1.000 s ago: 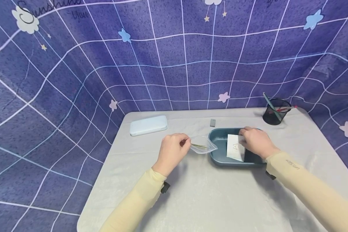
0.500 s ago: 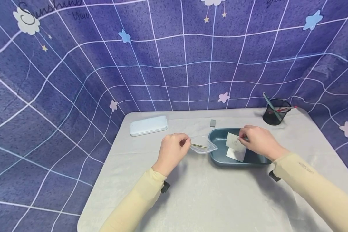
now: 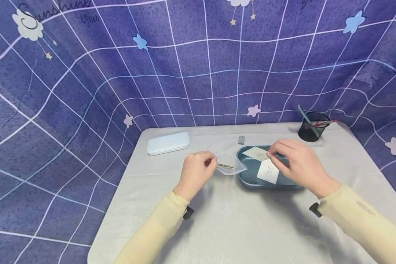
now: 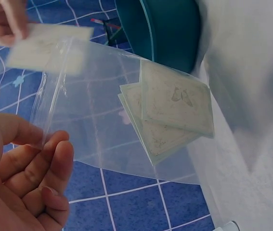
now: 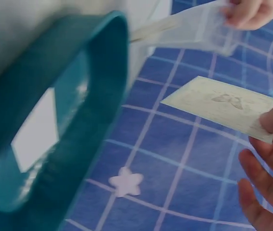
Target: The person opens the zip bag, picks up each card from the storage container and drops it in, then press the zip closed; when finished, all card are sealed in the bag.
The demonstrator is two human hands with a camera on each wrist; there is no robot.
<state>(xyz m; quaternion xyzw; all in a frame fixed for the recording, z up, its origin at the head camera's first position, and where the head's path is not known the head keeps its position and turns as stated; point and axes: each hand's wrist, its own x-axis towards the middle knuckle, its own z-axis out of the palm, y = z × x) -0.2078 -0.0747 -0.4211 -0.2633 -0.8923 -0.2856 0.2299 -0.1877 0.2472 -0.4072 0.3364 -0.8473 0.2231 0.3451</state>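
Observation:
My left hand pinches the edge of a clear zip bag. Overlapping printed cards lie inside it, the front one with a butterfly on it. In the head view these cards appear edge-on as thin golden lines. Between thumb and fingers, my right hand holds a pale card by one corner, and a butterfly print shows on the card in the right wrist view. That card is raised over the teal tray. A white card lies in the tray below, partly behind my right fingers.
A light blue case lies at the back left of the table. Behind the tray is a small grey block. A black mesh pen cup with pens stands at the back right. A patterned blue curtain hangs behind.
My right hand has lifted a card from the tray and turned it flatter toward the back, uncovering another card beneath. The left hand and the bag have stayed in place.

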